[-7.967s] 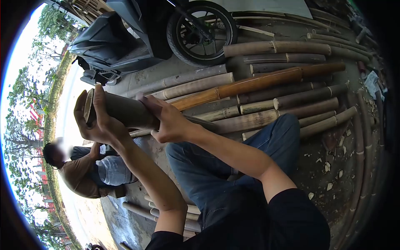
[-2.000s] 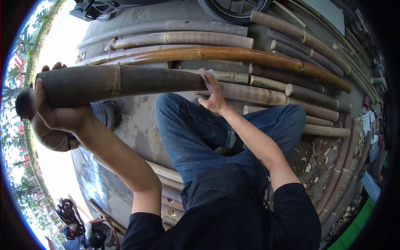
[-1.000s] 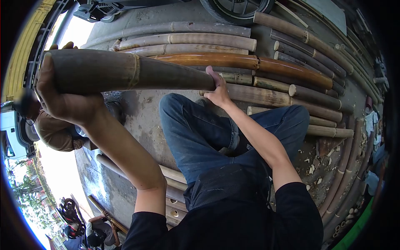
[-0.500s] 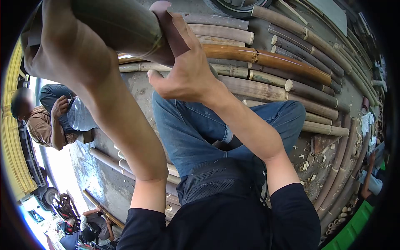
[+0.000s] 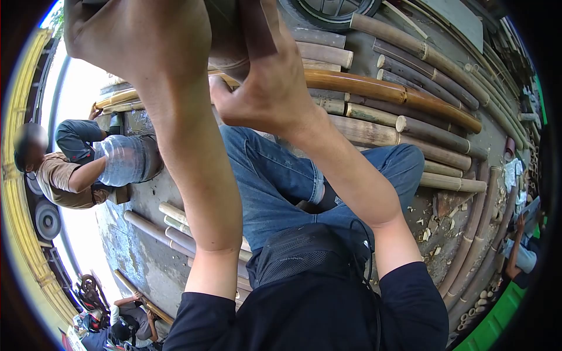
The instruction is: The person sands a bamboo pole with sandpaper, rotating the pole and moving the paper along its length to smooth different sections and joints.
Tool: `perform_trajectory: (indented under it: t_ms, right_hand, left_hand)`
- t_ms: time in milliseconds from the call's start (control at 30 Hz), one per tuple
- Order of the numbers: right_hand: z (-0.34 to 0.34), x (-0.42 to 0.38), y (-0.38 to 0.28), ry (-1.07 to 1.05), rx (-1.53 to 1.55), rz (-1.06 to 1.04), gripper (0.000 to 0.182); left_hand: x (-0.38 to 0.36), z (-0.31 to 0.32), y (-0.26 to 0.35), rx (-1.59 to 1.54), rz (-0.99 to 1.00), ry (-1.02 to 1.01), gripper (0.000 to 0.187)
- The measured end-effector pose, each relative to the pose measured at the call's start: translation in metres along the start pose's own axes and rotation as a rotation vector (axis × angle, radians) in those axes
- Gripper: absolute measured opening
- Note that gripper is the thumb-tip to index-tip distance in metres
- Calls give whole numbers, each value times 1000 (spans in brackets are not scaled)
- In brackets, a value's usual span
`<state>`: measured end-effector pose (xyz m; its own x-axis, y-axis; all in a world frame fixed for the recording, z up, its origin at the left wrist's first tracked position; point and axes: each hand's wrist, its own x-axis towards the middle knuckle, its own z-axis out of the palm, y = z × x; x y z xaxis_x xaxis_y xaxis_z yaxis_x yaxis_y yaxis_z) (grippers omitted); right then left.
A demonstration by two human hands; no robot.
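A thick bamboo pole [image 5: 225,44] rises toward the top edge between my forearms, its upper part out of view. My left hand [image 5: 132,35] is closed at its left side; the fingertips are mostly hidden. A purplish-brown sheet of sandpaper [image 5: 259,32] curves against the pole. My right hand [image 5: 263,88] presses this sheet with its fingers, the thumb pointing left below the pole. My bent legs in jeans [image 5: 269,169] are beneath both arms.
Several bamboo poles [image 5: 369,131] lie on the ground ahead, with a glossy one [image 5: 374,85] among them. A wheel [image 5: 331,11] is at the top. On the left, a person [image 5: 64,175] sits with a clear plastic water jug [image 5: 126,159]. Wood chips [image 5: 436,234] lie at right.
Both my hands have shifted up and right in the view, and less of the bamboo pole shows. The seated person's arm has moved down to the jug.
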<state>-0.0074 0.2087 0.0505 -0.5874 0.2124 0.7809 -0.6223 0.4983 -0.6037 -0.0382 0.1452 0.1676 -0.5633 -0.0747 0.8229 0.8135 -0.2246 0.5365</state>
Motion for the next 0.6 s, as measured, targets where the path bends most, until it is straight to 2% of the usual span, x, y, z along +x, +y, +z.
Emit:
perform_trajectory:
  t_ms: [33,100,133,200,233,300,400,433,500,533,567,600]
  right_hand:
    - [4,-18,9,-3,1,-7,98]
    - [8,-65,31,-45,-65,156,101]
    - [8,-91,44,-81,-141,182,102]
    - [7,-112,55,-113,-220,205,104]
    - [6,-114,57,-120,-204,216,105]
    - [7,-102,52,-51,-177,173,105]
    - [14,-29,5,153,-202,2,93]
    - [20,-19,-1,155,-202,2,93]
    - [29,-7,-7,234,-316,-23,83]
    - [33,-14,14,176,-310,-183,85]
    - [36,-34,23,182,-308,-192,85]
    - [40,-56,25,132,-313,-87,89]
  left_hand:
    - [-1,7,-2,0,6,5,16]
    - [-8,25,-4,111,156,229,16]
    - [-8,34,1,113,155,232,16]
    - [-2,49,18,416,-18,440,18]
    - [-4,42,22,407,-16,435,18]
    - [-9,21,27,176,-37,56,21]
    - [-12,29,26,138,-28,42,23]
    - [-13,31,21,138,-26,41,23]
    - [-12,37,6,136,64,244,24]
    - [-11,44,4,135,68,242,24]
    - [-10,53,3,191,87,387,24]
    - [-7,57,2,247,109,534,24]
